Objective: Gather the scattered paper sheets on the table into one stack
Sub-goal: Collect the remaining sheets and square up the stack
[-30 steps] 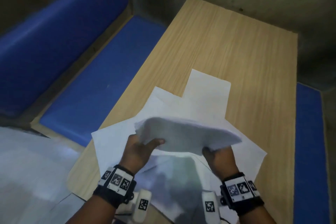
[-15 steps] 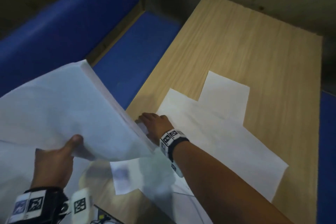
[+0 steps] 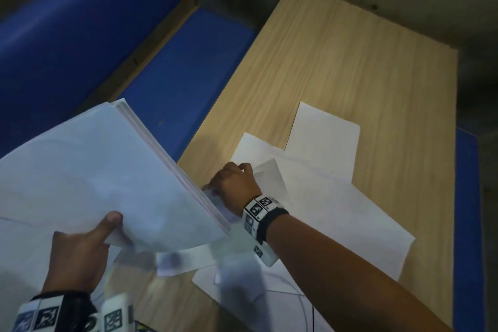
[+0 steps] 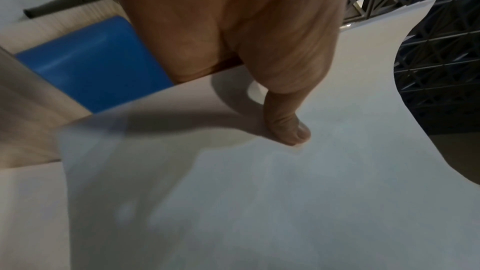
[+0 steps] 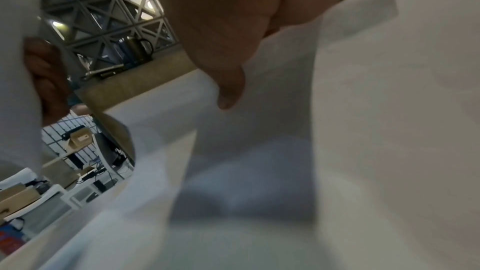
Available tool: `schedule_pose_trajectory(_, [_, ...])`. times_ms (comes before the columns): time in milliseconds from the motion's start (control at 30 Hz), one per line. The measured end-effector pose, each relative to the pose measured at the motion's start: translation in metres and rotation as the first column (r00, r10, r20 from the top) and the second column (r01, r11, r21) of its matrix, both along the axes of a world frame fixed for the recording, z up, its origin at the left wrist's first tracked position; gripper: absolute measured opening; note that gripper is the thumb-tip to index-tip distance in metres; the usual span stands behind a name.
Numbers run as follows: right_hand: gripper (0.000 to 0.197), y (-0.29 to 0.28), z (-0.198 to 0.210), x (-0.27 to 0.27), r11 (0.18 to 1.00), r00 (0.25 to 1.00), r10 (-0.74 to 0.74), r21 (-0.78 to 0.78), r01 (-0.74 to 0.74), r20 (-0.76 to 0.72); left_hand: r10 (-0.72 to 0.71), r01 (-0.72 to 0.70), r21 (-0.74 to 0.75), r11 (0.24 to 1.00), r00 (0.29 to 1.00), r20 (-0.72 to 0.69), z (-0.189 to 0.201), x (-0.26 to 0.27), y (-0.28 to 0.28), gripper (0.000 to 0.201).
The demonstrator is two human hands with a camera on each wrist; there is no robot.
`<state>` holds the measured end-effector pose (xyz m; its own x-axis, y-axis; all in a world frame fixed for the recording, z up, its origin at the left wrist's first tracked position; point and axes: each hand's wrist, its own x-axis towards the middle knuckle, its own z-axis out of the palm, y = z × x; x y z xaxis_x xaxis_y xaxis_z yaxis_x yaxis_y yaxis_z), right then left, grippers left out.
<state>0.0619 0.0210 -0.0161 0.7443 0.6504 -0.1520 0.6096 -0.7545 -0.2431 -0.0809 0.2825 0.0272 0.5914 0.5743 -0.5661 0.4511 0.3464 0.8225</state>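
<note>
The gathered stack (image 3: 107, 170) of white sheets fills the left half of the head view, lifted off the table (image 3: 350, 62) and tilted, its layered edge facing the middle of the frame. The left hand (image 3: 78, 253) holds it at the near corner, thumb pressed on top and the other fingers hidden beneath. At frame centre the right hand (image 3: 234, 186) has curled fingers on a loose sheet (image 3: 272, 180) whose corner is already raised; the wrist view is too blurred to show the pinch itself. More scattered sheets (image 3: 336, 210) overlap across the lower right of the table, one (image 3: 323, 129) lying farthest up the frame.

Paper like this is light and floppy, and likely to slide over its neighbours, so a single sheet is best taken at a lifted corner or edge; the stack bends under its own weight and would fan out if gripped loosely.

A blue bench (image 3: 175, 67) runs along the upper left, beside the table. The held stack overhangs and hides some sheets near the bottom centre, and the right forearm crosses others
</note>
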Motion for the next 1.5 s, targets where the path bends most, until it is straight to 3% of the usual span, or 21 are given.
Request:
schedule_pose_trajectory(33, [0.025, -0.007, 0.001, 0.000, 0.999, 1.000, 0.003, 0.051, -0.004, 0.016, 0.002, -0.003, 0.095, 0.995, 1.000, 0.010, 0.001, 0.001, -0.004, 0.012])
schedule_pose_trajectory(67, [0.026, -0.014, 0.002, 0.001, 0.995, 0.999, 0.007, 0.099, -0.011, 0.039, -0.088, 0.092, 0.210, 0.973, 0.996, -0.028, 0.009, 0.005, -0.014, 0.013])
schedule_pose_trajectory(133, [0.027, -0.030, 0.005, 0.001, 0.984, 0.996, -0.018, 0.179, 0.002, 0.087, -0.134, 0.132, 0.247, 0.960, 0.991, -0.007, 0.012, 0.015, -0.021, 0.022])
schedule_pose_trajectory(200, [0.023, -0.047, 0.013, 0.000, 0.968, 0.991, -0.092, 0.244, 0.065, 0.100, -0.120, 0.116, 0.158, 0.981, 0.993, 0.016, 0.009, 0.022, -0.022, 0.013])
schedule_pose_trajectory(267, [0.018, -0.068, 0.022, -0.003, 0.928, 0.969, -0.247, 0.286, 0.240, -0.012, -0.169, 0.165, 0.109, 0.980, 0.985, 0.030, 0.007, 0.030, -0.022, 0.018])
schedule_pose_trajectory(333, [0.019, -0.091, 0.026, -0.008, 0.857, 0.884, -0.441, 0.220, 0.466, -0.157, -0.238, 0.217, 0.283, 0.934, 0.970, 0.042, 0.009, 0.031, -0.035, 0.028])
schedule_pose_trajectory(400, [0.019, -0.116, 0.023, -0.016, 0.752, 0.755, -0.611, 0.124, 0.647, -0.238, -0.205, 0.190, 0.196, 0.962, 0.977, 0.058, 0.012, 0.037, -0.046, 0.036])
schedule_pose_trajectory(467, [0.017, -0.135, 0.015, -0.026, 0.649, 0.630, -0.724, 0.032, 0.760, -0.281, -0.289, 0.276, 0.274, 0.921, 0.957, 0.007, 0.011, 0.038, -0.050, 0.016])
schedule_pose_trajectory(500, [0.015, -0.141, 0.010, -0.032, 0.609, 0.579, -0.762, -0.020, 0.793, -0.290, -0.318, 0.307, 0.309, 0.900, 0.948, -0.017, 0.010, 0.040, -0.052, 0.011])
schedule_pose_trajectory(567, [0.017, -0.145, 0.000, -0.042, 0.560, 0.518, -0.818, -0.145, 0.815, -0.249, -0.365, 0.353, 0.289, 0.890, 0.931, -0.010, 0.007, 0.041, -0.057, 0.020])
schedule_pose_trajectory(633, [0.037, -0.144, -0.006, -0.052, 0.485, 0.440, -0.871, -0.232, 0.843, -0.220, -0.404, 0.390, 0.286, 0.876, 0.915, -0.009, 0.010, 0.042, -0.066, 0.024])
schedule_pose_trajectory(733, [0.066, -0.138, -0.012, -0.057, 0.373, 0.311, -0.912, -0.227, 0.900, -0.267, -0.356, 0.349, 0.248, 0.904, 0.934, -0.019, 0.007, 0.045, -0.073, 0.018])
schedule_pose_trajectory(833, [0.066, -0.139, -0.017, -0.054, 0.302, 0.208, -0.905, -0.217, 0.928, -0.371, -0.297, 0.289, 0.168, 0.943, 0.955, 0.024, 0.005, 0.047, -0.081, 0.016])
schedule_pose_trajectory(900, [0.049, -0.143, -0.016, -0.052, 0.336, 0.240, -0.895, -0.211, 0.918, -0.377, -0.296, 0.288, 0.145, 0.947, 0.954, 0.041, 0.003, 0.044, -0.083, 0.024])
schedule_pose_trajectory(1000, [0.016, -0.148, -0.006, -0.043, 0.472, 0.394, -0.829, -0.119, 0.874, -0.396, -0.373, 0.370, 0.257, 0.892, 0.927, -0.039, 0.005, 0.041, -0.079, 0.007])
schedule_pose_trajectory(1067, [0.008, -0.154, 0.003, -0.026, 0.545, 0.474, -0.776, -0.062, 0.836, -0.417, -0.370, 0.366, 0.300, 0.881, 0.928, -0.046, 0.006, 0.037, -0.075, 0.009])
schedule_pose_trajectory(1133, [0.014, -0.161, 0.011, -0.002, 0.632, 0.572, -0.723, -0.036, 0.774, -0.386, -0.373, 0.369, 0.321, 0.872, 0.926, -0.052, 0.003, 0.033, -0.071, 0.021])
schedule_pose_trajectory(1267, [0.058, -0.169, 0.014, 0.049, 0.748, 0.687, -0.659, -0.170, 0.642, -0.307, -0.359, 0.387, 0.346, 0.855, 0.922, -0.145, 0.002, 0.025, -0.069, 0.028])
schedule_pose_trajectory(1333, [0.065, -0.168, 0.006, 0.069, 0.762, 0.713, -0.647, -0.264, 0.592, -0.271, -0.368, 0.407, 0.357, 0.841, 0.913, -0.175, 0.002, 0.021, -0.070, 0.025])
schedule_pose_trajectory(1433, [0.058, -0.164, -0.003, 0.085, 0.732, 0.696, -0.673, -0.362, 0.577, -0.250, -0.344, 0.372, 0.323, 0.871, 0.928, -0.140, 0.005, 0.017, -0.072, 0.021])
schedule_pose_trajectory(1500, [0.056, -0.160, -0.007, 0.090, 0.712, 0.713, -0.678, -0.401, 0.576, -0.179, -0.341, 0.356, 0.288, 0.889, 0.935, -0.102, -0.004, 0.012, -0.069, 0.039])
